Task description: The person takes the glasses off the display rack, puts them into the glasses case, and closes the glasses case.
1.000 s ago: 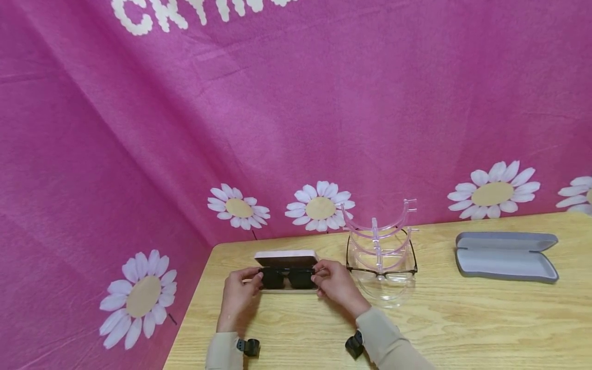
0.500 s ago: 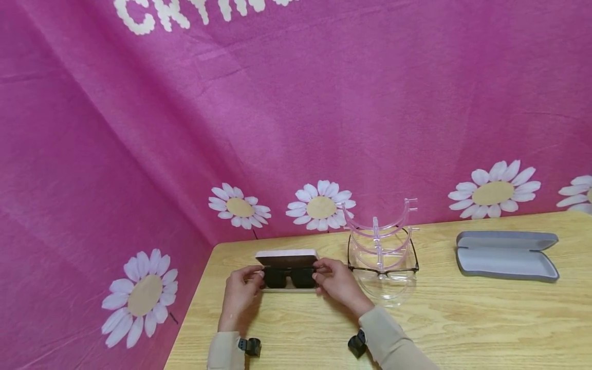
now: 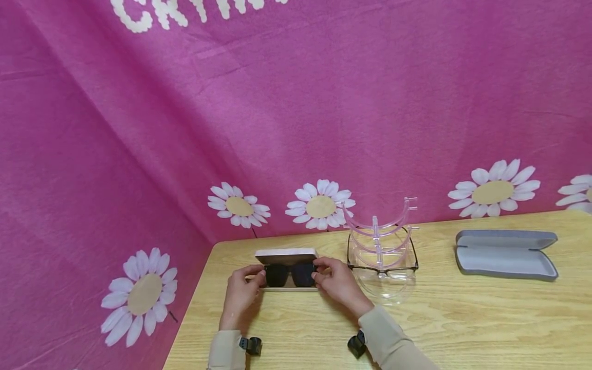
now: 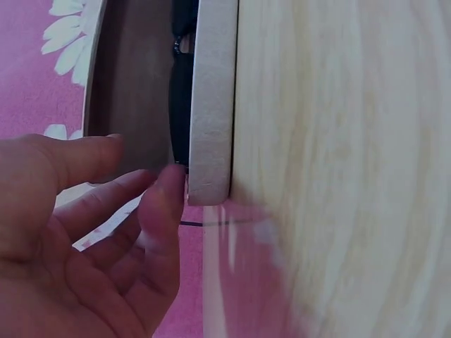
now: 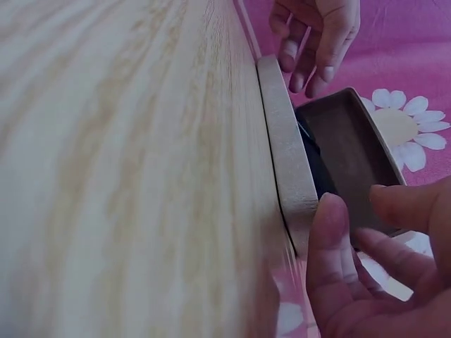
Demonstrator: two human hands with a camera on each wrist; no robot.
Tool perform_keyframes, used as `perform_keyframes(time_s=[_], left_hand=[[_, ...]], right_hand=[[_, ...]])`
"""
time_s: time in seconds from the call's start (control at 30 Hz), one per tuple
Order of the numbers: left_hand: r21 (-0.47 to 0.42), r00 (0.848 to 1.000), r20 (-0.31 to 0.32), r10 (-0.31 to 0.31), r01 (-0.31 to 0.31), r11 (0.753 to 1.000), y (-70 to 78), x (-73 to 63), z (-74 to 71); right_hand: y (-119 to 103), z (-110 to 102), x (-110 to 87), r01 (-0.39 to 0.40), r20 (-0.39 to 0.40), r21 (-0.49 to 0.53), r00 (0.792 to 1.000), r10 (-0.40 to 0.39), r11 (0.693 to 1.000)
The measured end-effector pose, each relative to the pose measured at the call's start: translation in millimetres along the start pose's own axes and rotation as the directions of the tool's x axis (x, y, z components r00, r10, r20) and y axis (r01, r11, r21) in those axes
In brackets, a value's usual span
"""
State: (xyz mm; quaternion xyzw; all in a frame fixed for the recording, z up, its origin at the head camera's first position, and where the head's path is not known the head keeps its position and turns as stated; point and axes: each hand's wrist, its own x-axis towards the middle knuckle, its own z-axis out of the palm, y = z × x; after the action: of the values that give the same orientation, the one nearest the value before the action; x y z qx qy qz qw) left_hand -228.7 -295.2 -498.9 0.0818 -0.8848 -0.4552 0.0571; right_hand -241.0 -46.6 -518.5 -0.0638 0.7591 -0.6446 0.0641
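Observation:
Black sunglasses [image 3: 290,275] lie in an open glasses case [image 3: 287,289] with a pale outside and dark-lined lid, dark lenses tilted upward. My left hand [image 3: 242,293] is at their left end; in the left wrist view its thumb tip [image 4: 165,184] is right at the edge of the sunglasses, its other fingers spread apart. My right hand [image 3: 339,282] is at the right end in a like pose. The right wrist view shows its thumb tip [image 5: 331,215] near the case wall and the index finger standing off. The case's front wall partly hides the sunglasses in both wrist views.
Just right of my right hand stands a clear, pink-tinted glasses stand [image 3: 376,241] bearing dark-framed eyeglasses [image 3: 383,271]. A grey glasses case [image 3: 506,255] lies open at the far right of the wooden table [image 3: 462,324]. A pink flowered cloth [image 3: 393,103] hangs behind.
The sunglasses have tipped back in the case, so their lenses face upward more. Both hands have stayed at the two ends with hardly any movement.

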Motion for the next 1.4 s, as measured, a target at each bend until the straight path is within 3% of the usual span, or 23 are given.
perform_keyframes(time_s=[0.33,0.67,0.93,1.13,1.4], left_hand=[[0.133,0.996,0.04,0.076,-0.081,0.988,-1.6,0.7,2.7],[0.239,0.993,0.055,0.1,-0.11,0.965,-3.3,1.6,4.0],[0.27,0.995,0.058,0.086,-0.099,0.958,-1.5,-1.0,2.4],[0.305,0.994,0.06,0.095,-0.109,0.946,2.1,-1.3,2.1],[0.307,0.994,0.091,0.054,-0.079,0.949,2.8,-2.2,1.5]], right_hand=[[3.9,1.2,2.5,0.009,-0.004,-0.035,1.0,-0.009,0.999],[4.3,-0.3,1.9,0.046,0.03,-0.126,0.999,-0.042,0.991],[5.7,-3.8,1.7,0.043,0.113,-0.113,0.993,-0.03,0.993],[5.2,-5.5,0.8,0.025,0.137,-0.095,0.991,-0.012,0.995],[5.1,-5.9,0.5,0.002,0.164,-0.067,0.986,0.009,0.998]])
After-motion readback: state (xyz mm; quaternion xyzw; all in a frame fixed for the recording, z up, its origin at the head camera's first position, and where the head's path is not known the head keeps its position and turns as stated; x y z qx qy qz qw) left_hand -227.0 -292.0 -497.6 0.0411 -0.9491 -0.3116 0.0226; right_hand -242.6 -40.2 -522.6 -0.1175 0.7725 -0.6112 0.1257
